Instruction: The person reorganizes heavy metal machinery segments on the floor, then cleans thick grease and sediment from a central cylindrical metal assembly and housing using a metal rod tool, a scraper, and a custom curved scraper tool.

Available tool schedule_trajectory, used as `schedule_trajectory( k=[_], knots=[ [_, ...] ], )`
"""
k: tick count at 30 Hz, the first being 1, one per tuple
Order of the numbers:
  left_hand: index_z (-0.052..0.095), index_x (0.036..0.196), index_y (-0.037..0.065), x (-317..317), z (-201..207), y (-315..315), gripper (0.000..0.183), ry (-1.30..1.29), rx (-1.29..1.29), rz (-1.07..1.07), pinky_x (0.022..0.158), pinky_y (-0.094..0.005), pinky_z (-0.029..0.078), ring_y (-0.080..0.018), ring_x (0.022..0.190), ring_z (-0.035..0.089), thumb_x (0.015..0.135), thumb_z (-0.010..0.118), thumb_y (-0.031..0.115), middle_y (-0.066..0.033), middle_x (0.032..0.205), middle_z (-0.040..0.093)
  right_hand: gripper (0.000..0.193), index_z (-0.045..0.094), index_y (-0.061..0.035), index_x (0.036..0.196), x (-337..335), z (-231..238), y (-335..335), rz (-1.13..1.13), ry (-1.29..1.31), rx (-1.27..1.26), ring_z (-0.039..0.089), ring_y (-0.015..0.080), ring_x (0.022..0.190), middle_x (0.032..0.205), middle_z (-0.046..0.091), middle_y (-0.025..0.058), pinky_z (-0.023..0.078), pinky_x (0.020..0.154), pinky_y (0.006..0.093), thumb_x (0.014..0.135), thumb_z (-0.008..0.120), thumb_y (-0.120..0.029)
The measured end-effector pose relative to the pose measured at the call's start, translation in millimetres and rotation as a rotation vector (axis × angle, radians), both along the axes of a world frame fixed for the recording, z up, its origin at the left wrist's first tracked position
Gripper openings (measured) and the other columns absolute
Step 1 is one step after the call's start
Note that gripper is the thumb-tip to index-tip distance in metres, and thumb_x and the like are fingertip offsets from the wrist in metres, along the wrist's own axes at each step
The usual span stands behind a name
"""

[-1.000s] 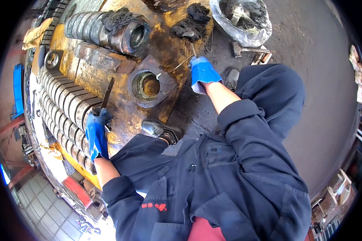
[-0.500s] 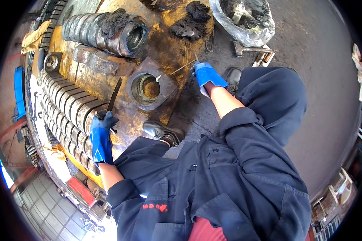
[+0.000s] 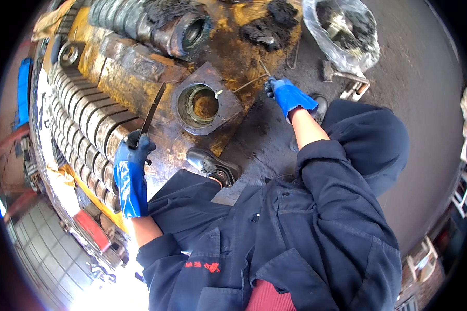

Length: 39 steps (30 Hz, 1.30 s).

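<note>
My left hand [image 3: 134, 155], in a blue rubber glove, is closed around the handle of a knife [image 3: 153, 110]. The dark, narrow blade points up and away from me, left of a square metal block [image 3: 220, 109]. A round bore in the block has a pale greasy ring [image 3: 191, 103] around its inside. My right hand [image 3: 286, 95], gloved the same way, grips a thin bent metal rod [image 3: 251, 83]. One arm of the rod runs left toward the block's bore, where a small pale scrap sits on the rim; I cannot tell if they touch.
Rows of metal rings [image 3: 96, 124] line the left side of the stained work surface [image 3: 166, 132]. Behind the block lie a ribbed metal cylinder [image 3: 140, 28] and dark fibrous clumps [image 3: 267, 31]. A plastic-lined tub [image 3: 347, 36] and a hammer [image 3: 342, 73] are at the upper right.
The whole view has shifted, with the block and tub now farther right and slightly higher. Both hands keep their holds, and the knife and rod stay in about the same places beside the block.
</note>
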State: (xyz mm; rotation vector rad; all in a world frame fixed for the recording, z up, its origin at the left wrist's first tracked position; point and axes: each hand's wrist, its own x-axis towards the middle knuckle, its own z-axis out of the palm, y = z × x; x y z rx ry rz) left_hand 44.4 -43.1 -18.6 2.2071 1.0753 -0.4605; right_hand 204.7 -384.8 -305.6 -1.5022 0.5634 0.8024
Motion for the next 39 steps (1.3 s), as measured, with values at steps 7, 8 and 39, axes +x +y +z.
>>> schedule_trajectory(
  k=[7,8,39],
  knots=[
    [0.069,0.103,0.005,-2.6,1.5,1.6,0.036,0.086,0.389,-0.245,0.061,-0.0324,0.052,-0.0183,0.066,0.066,0.089,0.059,0.037,-0.0075,0.079,0.072,0.033,0.067,-0.0055,0.089,-46.6,11.3,71.0,0.240,0.034,0.216,0.062,0.0178,0.066,0.073,0.065,0.0055,0.047,0.061,0.0315,0.100,0.049,-0.031],
    [0.069,0.105,0.007,-6.3,2.9,1.9,0.036,0.112,0.412,-0.257,0.066,-0.0344,0.052,-0.0215,0.071,0.067,0.089,0.060,0.038,-0.0087,0.082,0.072,0.034,0.067,-0.0060,0.088,-43.0,25.4,65.9,0.338,-0.101,0.106,0.062,0.0177,0.065,0.074,0.066,0.0053,0.047,0.060,0.0312,0.100,0.048,-0.031],
    [0.069,0.112,0.014,10.6,-4.6,-22.2,0.035,0.189,0.412,-0.333,0.087,-0.0437,0.051,-0.0357,0.098,0.065,0.085,0.063,0.035,-0.0187,0.100,0.069,0.039,0.066,-0.0052,0.085,28.6,35.6,-11.6,0.000,-0.271,-0.292,0.056,0.0164,0.055,0.065,0.061,0.0048,0.043,0.053,0.0331,0.099,0.051,-0.038]
  ],
)
